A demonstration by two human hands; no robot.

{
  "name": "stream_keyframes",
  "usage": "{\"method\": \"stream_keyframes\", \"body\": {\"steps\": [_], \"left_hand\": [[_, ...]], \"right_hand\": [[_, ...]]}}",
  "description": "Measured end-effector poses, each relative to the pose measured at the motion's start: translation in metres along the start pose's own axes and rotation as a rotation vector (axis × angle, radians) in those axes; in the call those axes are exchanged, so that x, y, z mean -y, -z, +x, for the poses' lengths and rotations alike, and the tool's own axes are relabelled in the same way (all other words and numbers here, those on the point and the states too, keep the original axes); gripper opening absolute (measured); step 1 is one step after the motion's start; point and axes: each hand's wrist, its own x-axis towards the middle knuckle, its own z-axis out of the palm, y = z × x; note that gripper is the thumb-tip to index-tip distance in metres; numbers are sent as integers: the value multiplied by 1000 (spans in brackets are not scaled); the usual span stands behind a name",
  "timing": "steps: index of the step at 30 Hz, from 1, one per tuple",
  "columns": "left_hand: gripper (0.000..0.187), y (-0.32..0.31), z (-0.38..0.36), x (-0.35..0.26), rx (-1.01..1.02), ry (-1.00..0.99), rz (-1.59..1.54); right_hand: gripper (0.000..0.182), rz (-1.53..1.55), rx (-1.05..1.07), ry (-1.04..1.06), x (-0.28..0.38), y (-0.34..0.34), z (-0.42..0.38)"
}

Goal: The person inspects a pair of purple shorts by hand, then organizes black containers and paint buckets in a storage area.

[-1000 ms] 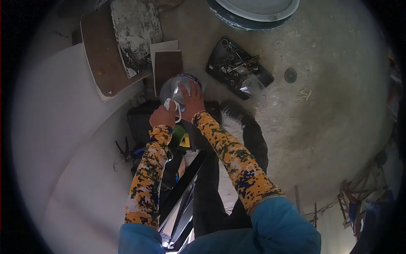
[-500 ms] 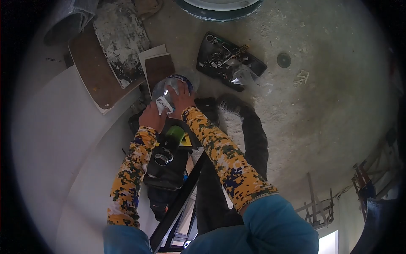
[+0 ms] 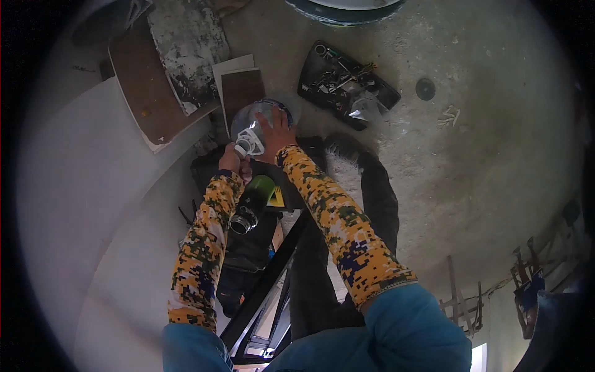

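Note:
A rounded clear light cover [image 3: 251,119] is held up in front of me. My right hand [image 3: 276,137] lies spread against its right side. My left hand [image 3: 232,162] grips a small white fitting [image 3: 248,144] at the cover's lower edge. Both forearms wear yellow and blue patterned sleeves. Under my hands hangs a black and green power tool [image 3: 252,203] on a dark tool bag. I stand high up on a black ladder [image 3: 268,285], looking down at the concrete floor.
A black tray of screws and bits [image 3: 347,85] lies on the floor at upper right. Brown and paint-stained boards [image 3: 167,74] lean at upper left. A white curved panel [image 3: 93,204] fills the left. A round lid [image 3: 425,89] lies beyond the tray.
My left hand has shifted from holding the white fitting against the cover's face to gripping it lower at the cover's edge. The view has swung slightly. The right hand stays on the cover.

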Motion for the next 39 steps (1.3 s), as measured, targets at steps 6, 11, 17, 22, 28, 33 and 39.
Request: {"method": "stream_keyframes", "body": {"steps": [6,11,17,22,28,33,39], "left_hand": [[47,27,-50,36,-89,-782,441],[40,33,-82,38,65,-1778,1623],[38,-36,-82,49,-10,-1517,961],[39,-74,-50,42,-93,-1366,628],[42,-88,-46,23,42,-1127,44],[40,-58,-56,44,145,-1209,92],[46,-6,-191,86,600,-1005,-53]], "right_hand": [[124,-13,-8,18,-4,1,4],[123,-47,-30,88,-12,3,5],[105,43,-29,54,-69,2,-22],[81,53,105,-133,-122,12,-108],[62,62,235,-297,-180,14,-199],[57,86,153,-417,-180,33,-224],[42,437,28,-513,-183,37,-217]]}}
